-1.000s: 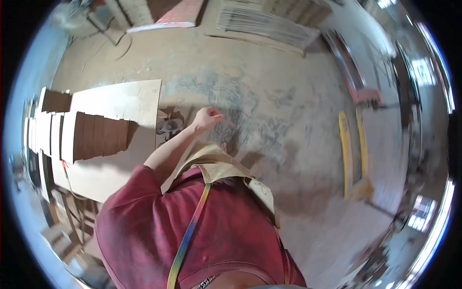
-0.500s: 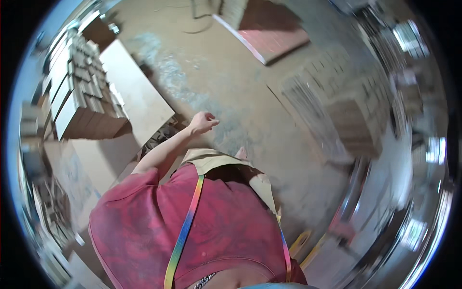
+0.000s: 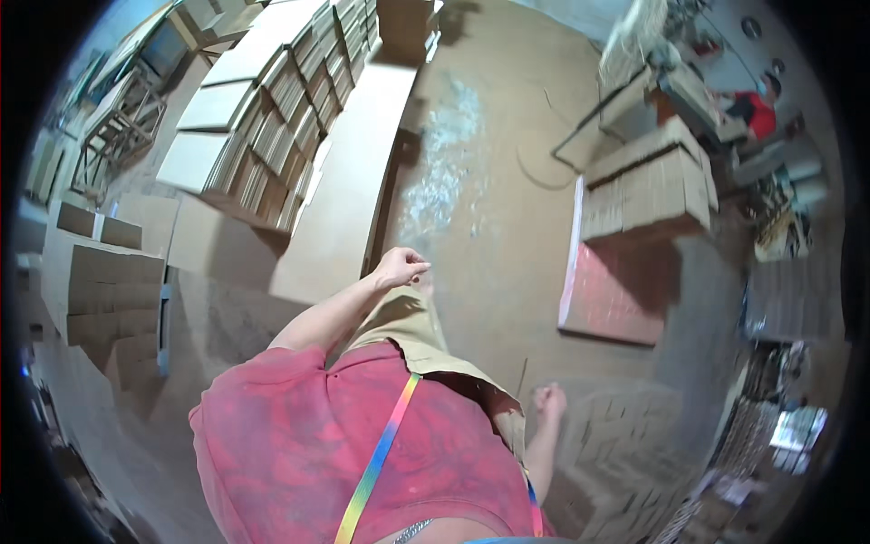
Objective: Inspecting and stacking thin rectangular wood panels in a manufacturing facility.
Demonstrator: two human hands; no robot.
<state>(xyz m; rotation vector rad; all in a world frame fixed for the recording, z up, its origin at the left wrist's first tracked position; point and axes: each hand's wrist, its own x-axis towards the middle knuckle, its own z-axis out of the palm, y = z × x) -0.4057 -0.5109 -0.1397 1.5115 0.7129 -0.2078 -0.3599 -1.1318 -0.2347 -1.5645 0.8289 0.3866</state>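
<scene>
My left hand (image 3: 401, 268) hangs in front of my body, fingers loosely curled and nothing visible in them. It is nearest to the end of a long, pale flat board (image 3: 349, 172) lying along the left. Lower down on the right, my right hand (image 3: 549, 399) is also curled, slightly blurred, with nothing seen in it. I wear a tan apron (image 3: 412, 328) with rainbow-coloured straps over a red shirt. Neither hand touches any of the cardboard.
Stacked cardboard sheets (image 3: 263, 136) stand beside the board. On the right, bundled cardboard (image 3: 648, 195) rests on a pinkish-red base (image 3: 612, 295). More bundles (image 3: 625, 444) lie near my right hand, cartons (image 3: 113, 290) at left. A person in red (image 3: 759, 113) is by a machine at far right.
My view has turned to the left, so the board and the stacks have swung round and shifted right. My right hand has come into sight; my left stays curled.
</scene>
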